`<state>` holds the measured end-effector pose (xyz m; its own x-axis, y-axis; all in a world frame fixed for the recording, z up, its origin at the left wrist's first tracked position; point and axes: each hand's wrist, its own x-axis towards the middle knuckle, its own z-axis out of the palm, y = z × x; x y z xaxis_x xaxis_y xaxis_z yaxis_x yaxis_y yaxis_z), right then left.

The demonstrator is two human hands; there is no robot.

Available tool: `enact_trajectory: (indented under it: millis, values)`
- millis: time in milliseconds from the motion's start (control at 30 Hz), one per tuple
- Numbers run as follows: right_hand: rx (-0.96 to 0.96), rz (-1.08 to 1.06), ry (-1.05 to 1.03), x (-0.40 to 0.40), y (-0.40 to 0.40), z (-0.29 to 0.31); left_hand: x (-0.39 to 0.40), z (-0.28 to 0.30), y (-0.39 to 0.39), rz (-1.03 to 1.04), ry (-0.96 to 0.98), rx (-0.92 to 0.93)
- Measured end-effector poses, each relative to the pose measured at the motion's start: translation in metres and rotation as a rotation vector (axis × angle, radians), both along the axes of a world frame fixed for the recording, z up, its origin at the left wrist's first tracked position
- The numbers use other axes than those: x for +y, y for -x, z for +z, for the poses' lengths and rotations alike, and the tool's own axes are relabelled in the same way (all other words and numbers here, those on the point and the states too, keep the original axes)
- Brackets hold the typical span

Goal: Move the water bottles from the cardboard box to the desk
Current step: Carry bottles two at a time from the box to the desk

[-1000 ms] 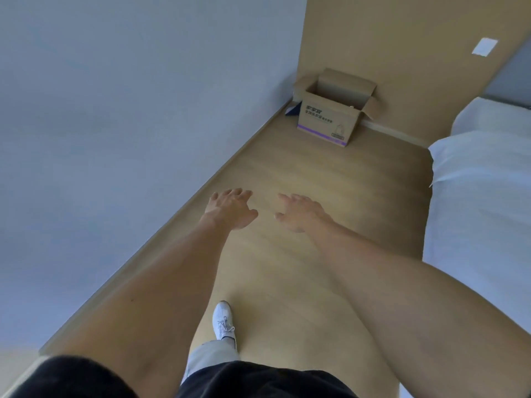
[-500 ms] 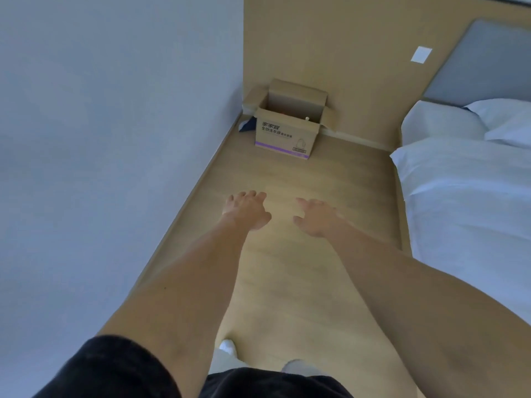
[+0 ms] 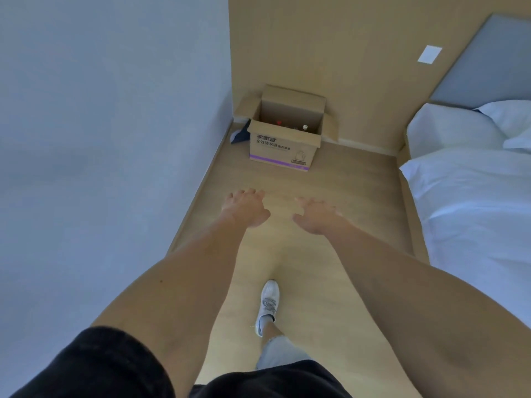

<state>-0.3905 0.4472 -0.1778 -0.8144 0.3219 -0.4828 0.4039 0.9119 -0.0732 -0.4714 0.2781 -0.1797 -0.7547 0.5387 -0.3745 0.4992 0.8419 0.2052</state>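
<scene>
An open cardboard box (image 3: 283,149) with printed text and a purple stripe stands on the wood floor in the far corner, flaps up. Inside it I see bottle tops: a red cap (image 3: 278,122) at the left and a white cap (image 3: 305,127) at the right; the bottles' bodies are hidden by the box wall. My left hand (image 3: 244,207) and my right hand (image 3: 315,214) are stretched out in front of me, well short of the box, fingers relaxed and holding nothing. No desk is in view.
A grey wall (image 3: 100,139) runs along the left. A bed with white bedding (image 3: 474,202) fills the right side. A dark item (image 3: 240,135) lies beside the box at the wall. My white shoe (image 3: 268,303) is on the floor between wall and bed.
The box has come closer and more centred as I walk toward it, and bottle caps now show inside. My foot has stepped forward. Both hands stay outstretched and empty.
</scene>
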Motion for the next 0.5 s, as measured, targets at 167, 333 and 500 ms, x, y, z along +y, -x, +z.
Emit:
enact_trajectory:
  millis: [167, 333, 500]
  values:
    - [0.007, 0.046, 0.065, 0.032, 0.121, -0.019, 0.027, -0.006, 0.11, 0.045, 0.048, 0.013]
    - [-0.007, 0.046, 0.139, 0.076, 0.233, -0.017, 0.07, 0.004, 0.221, 0.087, 0.061, 0.021]
    - [0.022, 0.088, 0.103, 0.113, 0.323, -0.013, 0.116, 0.011, 0.307, 0.098, 0.025, 0.031]
